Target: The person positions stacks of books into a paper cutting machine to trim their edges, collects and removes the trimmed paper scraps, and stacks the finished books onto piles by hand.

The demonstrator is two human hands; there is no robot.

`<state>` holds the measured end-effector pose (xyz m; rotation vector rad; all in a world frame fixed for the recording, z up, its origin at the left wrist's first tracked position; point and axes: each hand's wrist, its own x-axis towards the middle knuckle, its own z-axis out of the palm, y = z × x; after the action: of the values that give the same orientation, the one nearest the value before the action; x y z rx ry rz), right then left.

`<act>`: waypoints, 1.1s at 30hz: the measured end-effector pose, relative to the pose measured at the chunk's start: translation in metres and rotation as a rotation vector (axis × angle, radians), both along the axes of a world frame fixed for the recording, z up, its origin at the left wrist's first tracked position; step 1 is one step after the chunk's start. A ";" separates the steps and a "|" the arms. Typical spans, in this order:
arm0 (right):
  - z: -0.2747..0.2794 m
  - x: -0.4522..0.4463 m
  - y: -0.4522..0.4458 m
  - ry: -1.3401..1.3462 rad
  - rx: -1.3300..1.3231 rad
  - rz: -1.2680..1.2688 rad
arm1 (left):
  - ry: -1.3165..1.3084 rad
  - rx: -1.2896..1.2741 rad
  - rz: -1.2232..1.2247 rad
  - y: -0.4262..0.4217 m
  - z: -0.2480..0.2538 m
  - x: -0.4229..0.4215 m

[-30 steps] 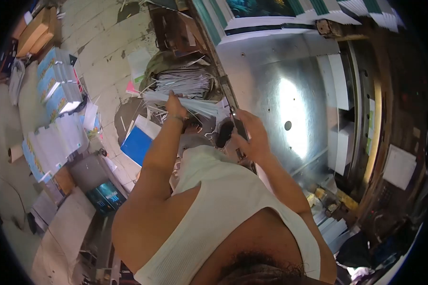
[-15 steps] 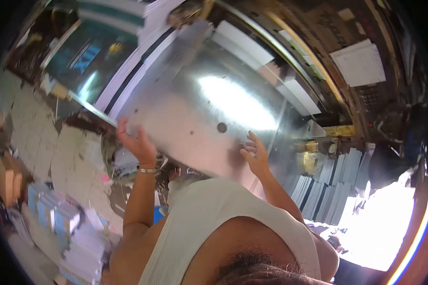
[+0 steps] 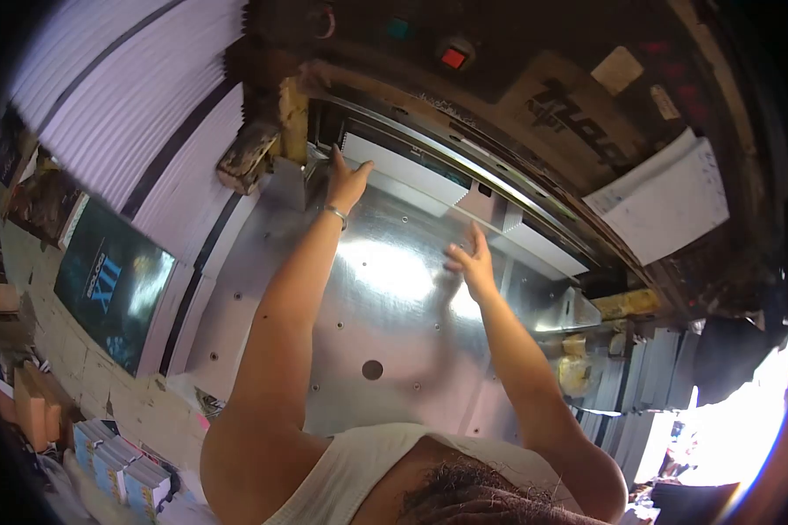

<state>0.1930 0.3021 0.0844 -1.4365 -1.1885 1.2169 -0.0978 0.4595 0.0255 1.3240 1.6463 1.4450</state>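
My left hand (image 3: 348,185), with a bracelet on its wrist, is stretched far forward to the left end of a white paper stack (image 3: 411,181). Its thumb and fingers are apart; whether they touch the stack I cannot tell. My right hand (image 3: 473,265) hovers over the shiny metal table (image 3: 394,302), fingers loosely spread and holding nothing. Beyond it lies a second white paper stack (image 3: 543,249) in the machine's opening. A thin pale bar or edge runs along the front of both stacks.
Large piles of paper (image 3: 140,87) and a dark-covered book stack (image 3: 114,280) stand at the left. The machine's dark front (image 3: 517,87) carries a red button (image 3: 453,58) and a hanging paper sheet (image 3: 665,201). Bundled books (image 3: 118,464) sit at lower left.
My left hand has gone from the table's near left edge forward to the paper stack. My right hand stays raised over the table. The view has shifted forward toward the machine.
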 end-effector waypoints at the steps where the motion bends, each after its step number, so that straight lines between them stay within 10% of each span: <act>1: -0.011 0.002 0.021 0.042 0.001 -0.020 | 0.008 -0.011 0.013 0.013 -0.004 -0.001; 17: -0.018 0.015 0.068 0.236 -0.078 -0.068 | -0.466 -0.211 -0.239 -0.073 0.011 0.023; 25: -0.007 0.024 -0.123 0.396 -0.174 -0.237 | -0.465 -0.553 -0.534 -0.288 0.024 0.009; 33: -0.002 -0.003 -0.304 0.581 -0.232 -0.228 | 0.105 -0.182 -0.446 -0.345 0.020 -0.039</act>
<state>0.1900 -0.0023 0.0821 -1.2138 -0.4894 1.5045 -0.1364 0.1145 0.0457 1.5581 1.3894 0.9561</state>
